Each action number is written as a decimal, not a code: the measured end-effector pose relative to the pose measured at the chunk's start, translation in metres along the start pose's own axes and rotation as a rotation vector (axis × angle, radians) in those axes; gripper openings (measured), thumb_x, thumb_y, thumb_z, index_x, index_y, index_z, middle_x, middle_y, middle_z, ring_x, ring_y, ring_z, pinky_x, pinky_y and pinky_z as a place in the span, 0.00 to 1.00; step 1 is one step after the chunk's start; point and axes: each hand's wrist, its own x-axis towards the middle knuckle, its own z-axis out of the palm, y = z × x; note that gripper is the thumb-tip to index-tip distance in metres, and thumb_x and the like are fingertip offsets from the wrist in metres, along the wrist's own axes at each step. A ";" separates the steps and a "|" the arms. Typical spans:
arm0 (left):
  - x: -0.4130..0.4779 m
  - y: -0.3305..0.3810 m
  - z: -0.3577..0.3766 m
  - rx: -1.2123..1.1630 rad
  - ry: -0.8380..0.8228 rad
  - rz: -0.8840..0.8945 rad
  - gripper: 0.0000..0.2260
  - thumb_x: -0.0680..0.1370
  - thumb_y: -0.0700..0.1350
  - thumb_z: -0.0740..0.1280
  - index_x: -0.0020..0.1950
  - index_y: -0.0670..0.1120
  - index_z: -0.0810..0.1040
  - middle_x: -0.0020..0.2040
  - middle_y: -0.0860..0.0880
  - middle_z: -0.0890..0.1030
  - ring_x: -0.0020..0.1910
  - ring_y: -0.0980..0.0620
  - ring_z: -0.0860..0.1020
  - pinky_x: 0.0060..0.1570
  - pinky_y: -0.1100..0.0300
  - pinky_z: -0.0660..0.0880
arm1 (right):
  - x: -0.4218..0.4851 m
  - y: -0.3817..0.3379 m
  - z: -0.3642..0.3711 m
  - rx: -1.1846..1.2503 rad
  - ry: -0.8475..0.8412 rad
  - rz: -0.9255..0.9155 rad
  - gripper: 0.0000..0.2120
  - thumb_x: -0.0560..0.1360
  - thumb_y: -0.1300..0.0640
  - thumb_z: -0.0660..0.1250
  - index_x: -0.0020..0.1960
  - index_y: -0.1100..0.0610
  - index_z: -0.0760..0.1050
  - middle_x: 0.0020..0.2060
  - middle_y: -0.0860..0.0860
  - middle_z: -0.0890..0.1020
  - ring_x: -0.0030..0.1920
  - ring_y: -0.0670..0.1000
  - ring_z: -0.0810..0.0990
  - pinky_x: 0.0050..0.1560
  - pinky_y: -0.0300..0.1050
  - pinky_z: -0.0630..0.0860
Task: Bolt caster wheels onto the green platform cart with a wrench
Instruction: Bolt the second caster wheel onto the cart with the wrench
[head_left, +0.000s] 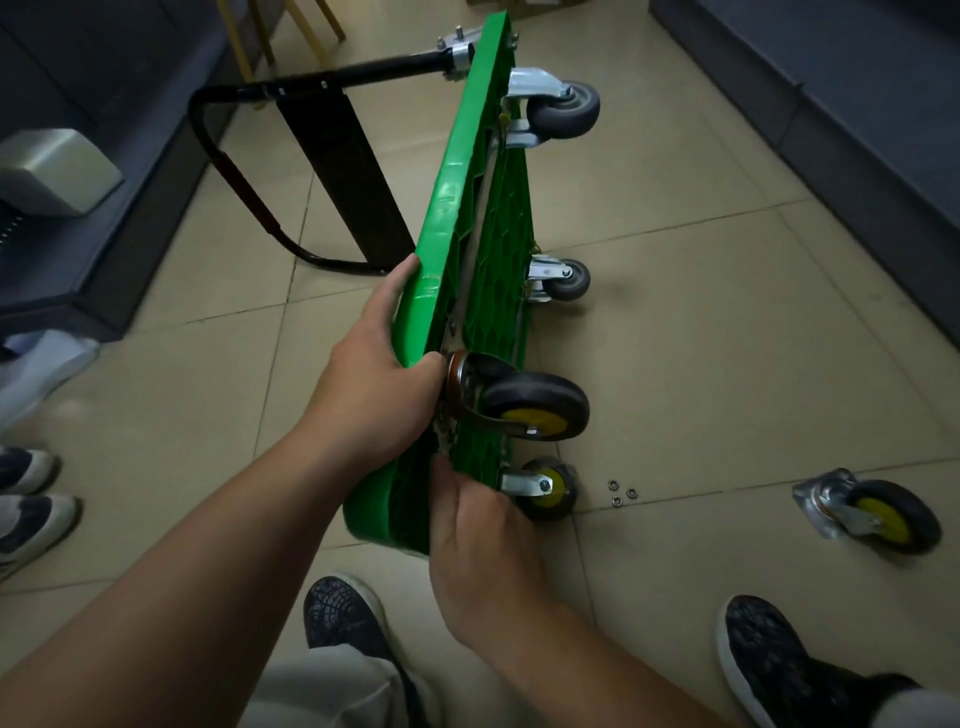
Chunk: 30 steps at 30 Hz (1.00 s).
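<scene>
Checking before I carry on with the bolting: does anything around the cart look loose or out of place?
Yes. A yellow-hubbed black caster wheel lies tipped over on the tiled floor, unmounted, and three small metal rings sit loose near the green plastic platform cart.

Glossy green plastic cart (447, 208), seemingly smooth

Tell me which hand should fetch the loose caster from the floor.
Probably the right hand: the loose caster lies on its side of the cart; the left hand grips the cart's edge.
</scene>
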 end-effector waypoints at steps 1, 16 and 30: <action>0.000 0.000 0.000 0.006 0.006 0.001 0.36 0.79 0.40 0.68 0.78 0.69 0.58 0.49 0.72 0.66 0.45 0.61 0.79 0.42 0.60 0.82 | -0.002 -0.010 -0.006 0.017 -0.022 0.073 0.32 0.81 0.35 0.41 0.47 0.56 0.75 0.42 0.55 0.82 0.46 0.61 0.81 0.47 0.54 0.77; -0.008 0.010 -0.012 -0.012 -0.026 -0.024 0.38 0.77 0.40 0.70 0.78 0.70 0.59 0.53 0.58 0.70 0.44 0.52 0.83 0.48 0.47 0.84 | -0.028 0.013 -0.048 -0.031 0.057 -0.076 0.27 0.76 0.31 0.40 0.43 0.50 0.67 0.34 0.48 0.74 0.36 0.48 0.74 0.39 0.54 0.71; -0.003 0.008 -0.002 -0.075 -0.011 -0.004 0.36 0.80 0.36 0.69 0.79 0.67 0.60 0.47 0.71 0.64 0.36 0.78 0.76 0.30 0.74 0.74 | 0.044 0.051 -0.004 -0.160 0.166 -0.429 0.26 0.85 0.44 0.44 0.55 0.58 0.76 0.33 0.55 0.80 0.31 0.60 0.78 0.28 0.48 0.68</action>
